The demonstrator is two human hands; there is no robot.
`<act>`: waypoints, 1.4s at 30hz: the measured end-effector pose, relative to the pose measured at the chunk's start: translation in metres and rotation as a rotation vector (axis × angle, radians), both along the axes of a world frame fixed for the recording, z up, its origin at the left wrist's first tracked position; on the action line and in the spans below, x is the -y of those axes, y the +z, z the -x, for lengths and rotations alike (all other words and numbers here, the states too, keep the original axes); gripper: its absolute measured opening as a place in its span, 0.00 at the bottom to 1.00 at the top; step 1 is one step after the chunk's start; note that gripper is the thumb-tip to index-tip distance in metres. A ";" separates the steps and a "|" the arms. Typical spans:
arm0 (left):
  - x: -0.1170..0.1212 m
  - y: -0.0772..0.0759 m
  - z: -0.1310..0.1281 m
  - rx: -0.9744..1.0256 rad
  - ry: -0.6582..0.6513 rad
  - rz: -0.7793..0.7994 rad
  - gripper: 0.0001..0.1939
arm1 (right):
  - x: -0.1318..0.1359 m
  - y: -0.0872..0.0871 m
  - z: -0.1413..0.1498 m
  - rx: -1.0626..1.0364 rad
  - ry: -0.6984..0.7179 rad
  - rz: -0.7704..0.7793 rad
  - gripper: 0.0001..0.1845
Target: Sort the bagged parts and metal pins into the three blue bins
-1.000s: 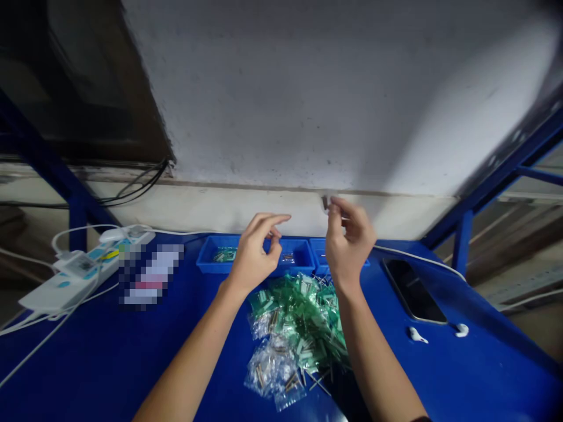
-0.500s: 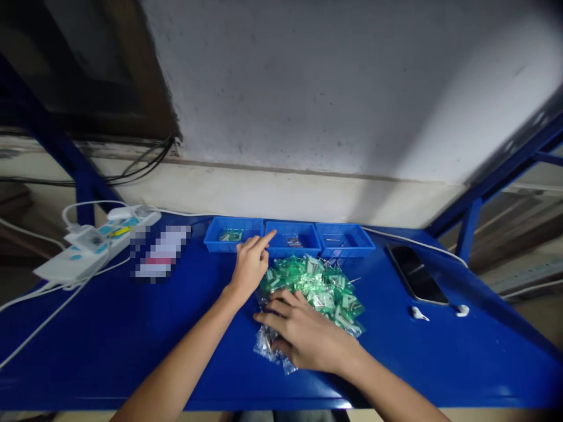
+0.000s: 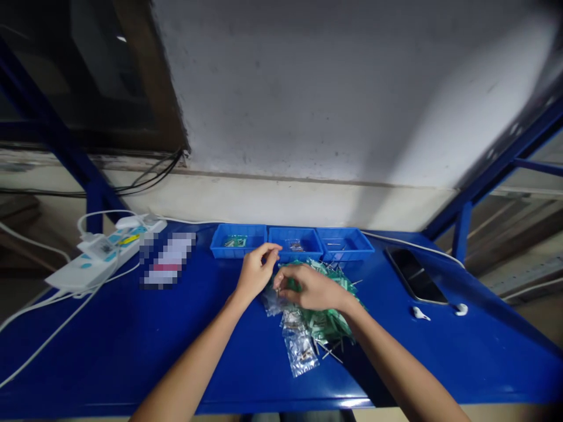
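A pile of small green and clear packets (image 3: pixel 328 325) lies on the blue table, with thin metal pins poking out of it. My right hand (image 3: pixel 310 286) is over the pile's near-left part, its thumb and fingertips closed in a pinch; what they hold is too small to name. Beside it, my left hand (image 3: pixel 257 271) has curled fingers with thumb and forefinger together near the middle bin; any held thing is hidden. Clear plastic bags (image 3: pixel 302 354) with small metal parts spill toward the front edge. Another clear bag (image 3: pixel 272 303) lies just under my right fingertips.
Behind the pile stand a left blue bin (image 3: pixel 237 252) with green packets, a middle bin (image 3: pixel 303 256) with small metal parts and a right bin (image 3: pixel 349 256) with thin pins. A power strip (image 3: pixel 97 258) is at left; a phone (image 3: pixel 417 275) and earbuds (image 3: pixel 421 313) are at right.
My right hand has risen from the pile's near side and its spread fingers have closed. My left hand's pointing forefinger has curled in. Clear bags and pins now show at the front.
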State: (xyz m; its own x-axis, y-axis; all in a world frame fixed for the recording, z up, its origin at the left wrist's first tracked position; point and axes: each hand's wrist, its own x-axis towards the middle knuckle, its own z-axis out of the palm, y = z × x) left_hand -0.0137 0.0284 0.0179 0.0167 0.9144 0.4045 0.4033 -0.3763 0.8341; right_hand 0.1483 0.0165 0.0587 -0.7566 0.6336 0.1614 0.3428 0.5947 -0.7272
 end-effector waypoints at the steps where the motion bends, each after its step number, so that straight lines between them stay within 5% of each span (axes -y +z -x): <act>1: -0.003 -0.001 0.003 0.058 0.002 0.029 0.12 | -0.003 0.001 0.001 -0.043 -0.047 -0.029 0.09; 8: -0.010 -0.006 0.015 0.261 0.131 0.052 0.21 | -0.013 -0.018 0.002 -0.391 -0.543 -0.200 0.05; 17: 0.009 0.003 -0.008 0.137 0.157 -0.102 0.17 | 0.001 -0.036 0.001 -0.349 -0.599 -0.468 0.09; 20: 0.016 0.007 -0.016 0.250 0.159 0.049 0.14 | 0.002 -0.037 0.000 -0.357 -0.648 -0.626 0.11; 24: 0.020 0.009 -0.023 0.456 -0.057 0.367 0.13 | 0.004 -0.041 -0.003 -0.311 -0.679 -0.789 0.13; 29: 0.016 0.009 -0.023 0.430 -0.032 0.257 0.12 | 0.008 -0.035 0.000 -0.285 -0.706 -0.621 0.14; 33: 0.014 0.005 -0.019 0.212 0.062 -0.044 0.08 | 0.006 -0.024 0.001 -0.379 -0.658 -0.190 0.12; 37: 0.017 0.001 -0.018 -0.144 -0.015 -0.311 0.10 | -0.003 -0.027 0.002 -0.579 -0.599 0.203 0.19; 39: 0.020 0.003 -0.020 -0.229 -0.039 -0.337 0.12 | -0.006 -0.030 -0.001 -0.646 -0.651 0.190 0.14; 42: 0.025 0.011 -0.021 -0.293 -0.109 -0.267 0.11 | -0.006 -0.024 -0.012 -0.694 -0.806 -0.084 0.10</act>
State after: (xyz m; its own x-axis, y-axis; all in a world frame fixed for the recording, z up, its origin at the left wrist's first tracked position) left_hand 0.0072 0.0031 0.0285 0.2577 0.7646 0.5907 0.5548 -0.6177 0.5574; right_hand 0.1599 0.0226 0.0347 0.1554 0.8727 0.4629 0.1839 0.4348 -0.8815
